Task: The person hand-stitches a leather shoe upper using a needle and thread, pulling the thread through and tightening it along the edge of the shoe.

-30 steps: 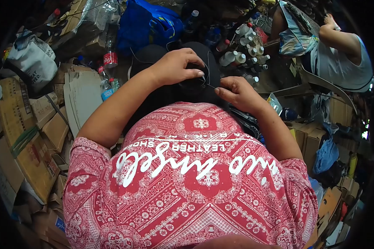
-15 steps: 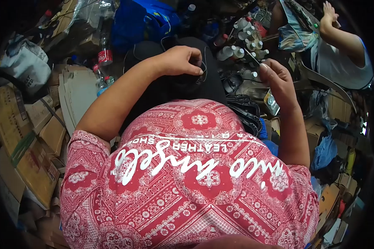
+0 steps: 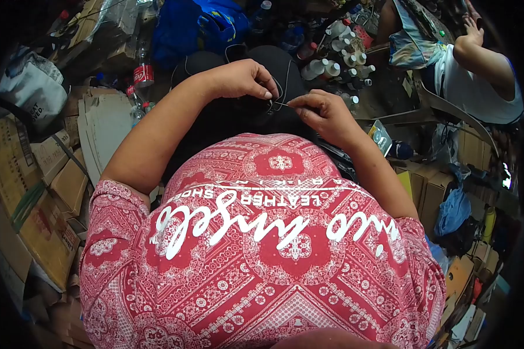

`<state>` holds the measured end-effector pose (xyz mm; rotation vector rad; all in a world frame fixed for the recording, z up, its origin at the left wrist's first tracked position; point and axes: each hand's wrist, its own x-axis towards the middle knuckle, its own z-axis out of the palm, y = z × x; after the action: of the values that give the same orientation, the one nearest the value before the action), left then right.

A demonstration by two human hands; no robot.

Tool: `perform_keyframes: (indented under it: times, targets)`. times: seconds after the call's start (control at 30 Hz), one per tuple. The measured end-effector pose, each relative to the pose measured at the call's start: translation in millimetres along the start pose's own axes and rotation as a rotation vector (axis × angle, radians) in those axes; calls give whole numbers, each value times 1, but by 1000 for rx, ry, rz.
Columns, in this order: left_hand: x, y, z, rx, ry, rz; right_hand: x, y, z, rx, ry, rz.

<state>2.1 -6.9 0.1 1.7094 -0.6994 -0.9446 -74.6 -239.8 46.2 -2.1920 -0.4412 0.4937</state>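
Observation:
My left hand (image 3: 241, 81) is bent over my dark-clothed lap, its thumb and fingers pinched together at a dark piece (image 3: 253, 107) whose kind I cannot make out. A thin grey cord (image 3: 286, 78) curves up just past those fingertips. Close by on the right, my right hand (image 3: 326, 116) is closed in a pinch on a thin needle-like rod (image 3: 280, 104). Its tip points left and reaches the spot beside my left fingertips. Whether the rod passes through the dark piece is too small to tell.
Several plastic bottles (image 3: 340, 49) stand beyond my right hand. A blue bag (image 3: 183, 29) lies ahead. Cardboard (image 3: 35, 203) is stacked at left, and a cola bottle (image 3: 144, 74) lies near it. Another person's arm (image 3: 483, 61) is at upper right.
My right hand has come inward and left from out by the bottles, bringing the thin rod to my left fingertips. My left hand stays over my lap, shifted slightly left.

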Motion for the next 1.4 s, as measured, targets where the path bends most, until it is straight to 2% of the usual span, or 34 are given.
perform_keyframes:
  times: [0.37,0.6,0.67,0.77,0.9,1.0,1.07,1.1,1.17,1.4]
  targets:
    - [3,-3,-1,-39,44,8,5,-15,-5,-157,10,76]
    - [4,-4,-5,-47,33,14,7,-17,-1,-102,40,133]
    - [5,-5,-5,-71,20,31,6,-15,2,-206,99,19]
    - [7,-6,-3,-58,27,8,3,-18,9,-354,132,-40]
    - [8,-4,-3,3,30,31,5,-5,12,-385,137,-113]
    - [8,-2,-4,16,18,39,10,9,7,-240,98,-40]
    - [7,-2,-4,49,-3,89,13,26,4,-24,0,49]
    - [7,-2,-4,47,3,90,16,31,3,-28,-5,46]
    - [9,-2,-5,102,6,86,20,38,1,259,-108,141]
    - [12,-2,-4,116,29,79,26,52,-1,358,-170,129]
